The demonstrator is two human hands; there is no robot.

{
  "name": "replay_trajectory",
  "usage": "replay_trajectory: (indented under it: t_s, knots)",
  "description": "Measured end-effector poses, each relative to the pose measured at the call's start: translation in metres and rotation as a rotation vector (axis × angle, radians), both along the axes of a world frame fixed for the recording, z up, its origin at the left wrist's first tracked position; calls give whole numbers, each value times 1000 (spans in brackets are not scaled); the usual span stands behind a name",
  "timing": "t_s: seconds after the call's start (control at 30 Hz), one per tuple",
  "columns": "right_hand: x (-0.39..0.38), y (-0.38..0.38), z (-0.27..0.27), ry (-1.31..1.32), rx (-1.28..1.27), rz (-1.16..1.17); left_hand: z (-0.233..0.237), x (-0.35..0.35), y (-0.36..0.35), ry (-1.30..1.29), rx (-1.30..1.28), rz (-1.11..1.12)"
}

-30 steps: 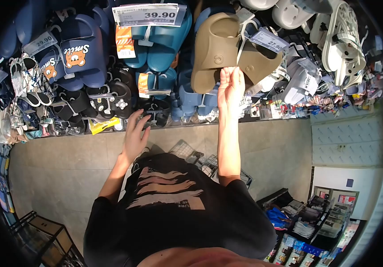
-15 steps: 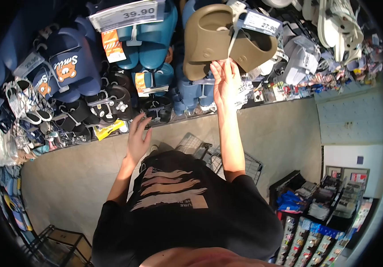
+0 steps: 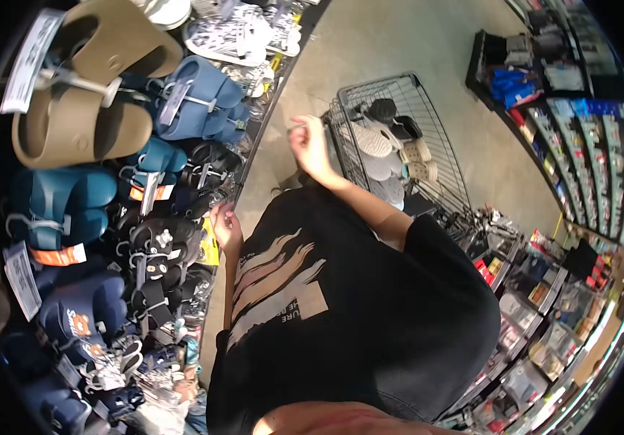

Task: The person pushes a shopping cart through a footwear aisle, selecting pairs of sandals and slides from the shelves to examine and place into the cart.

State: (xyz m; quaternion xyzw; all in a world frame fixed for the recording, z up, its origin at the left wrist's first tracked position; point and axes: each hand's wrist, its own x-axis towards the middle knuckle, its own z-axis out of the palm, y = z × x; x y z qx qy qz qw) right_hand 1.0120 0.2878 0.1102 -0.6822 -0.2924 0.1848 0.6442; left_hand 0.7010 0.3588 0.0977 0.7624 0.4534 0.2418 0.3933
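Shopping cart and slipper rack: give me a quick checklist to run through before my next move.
1. Right hand free: cannot tell. It is raised beside the cart with the fingers curled.
2. Left hand free: cannot tell. It is loosely closed, close to the black slippers.
3. Cart within reach: ok, it stands next to the right hand.
4. Room in the cart: ok. The pale slippers lie in it, and bare wire shows around them.
5. Tan slippers secure: ok, they hang on the rack with their tag attached.
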Motion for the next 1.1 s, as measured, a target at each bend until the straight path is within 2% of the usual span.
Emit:
replay_trajectory:
  t_s: [0.03,0.1,0.13,0.17,0.23,0.3,0.33,0.37,0.43,0.5,0.53,0.57,0.6,0.63,0.67,0.7,0.73,0.77,0.8,0.83,0.9,0.97,1.1]
  knots:
    - [12,-30,-16,-70,-72,-69,-21,-9,-3,-17,-2,-28]
    - [28,-87,-28,-199,-198,-245,-68,-47,2,233,108,-184]
    - [31,-117,-36,-182,-255,-308,-82,-63,-2,244,-89,-146]
    - [33,-146,-48,-168,-310,-369,-112,-89,-8,251,-89,-149]
    - [35,-210,-86,-248,-453,-482,-173,-150,-20,182,-305,-56]
    - [28,-271,-113,-385,-700,-522,-187,-190,-31,222,-347,-129]
    - [19,-303,-128,-303,-790,-523,-194,-207,-35,220,-539,-59]
    - [7,-330,-137,-222,-875,-521,-193,-219,-52,304,-372,-127]
    - [-23,-367,-135,-190,-954,-573,-177,-231,-69,340,-525,-39]
    - [-51,-412,-147,-179,-1067,-511,-183,-249,-72,296,-561,-51]
    - [-69,-418,-136,-116,-1113,-500,-168,-247,-72,278,-565,-82]
    - [-83,-432,-138,-81,-1170,-379,-154,-249,-75,265,-573,-112]
    - [-101,-441,-142,-95,-1163,-318,-190,-271,-81,200,-538,-136]
    - [-116,-437,-136,-110,-1151,-258,-184,-271,-73,182,-700,-80]
    - [-132,-428,-132,0,-1294,-239,-177,-269,-73,115,-806,-48]
    - [-142,-422,-140,71,-1274,-330,-170,-267,-74,45,-910,-14]
    - [-143,-416,-138,73,-1300,-354,-161,-265,-72,43,-910,-16]
    - [-141,-411,-135,75,-1322,-378,-150,-260,-66,155,-847,-89]
    - [-140,-409,-135,84,-1322,-387,-151,-260,-62,265,-777,-158]
    - [-139,-408,-134,94,-1355,-385,-152,-259,-60,261,-769,-156]
    - [-136,-411,-139,122,-1317,-364,-158,-259,-52,295,-912,45]
    - [-131,-419,-147,144,-1302,-286,-159,-259,-48,260,-922,75]
    - [-125,-410,-122,170,-1449,-105,-152,-258,-58,156,-879,200]
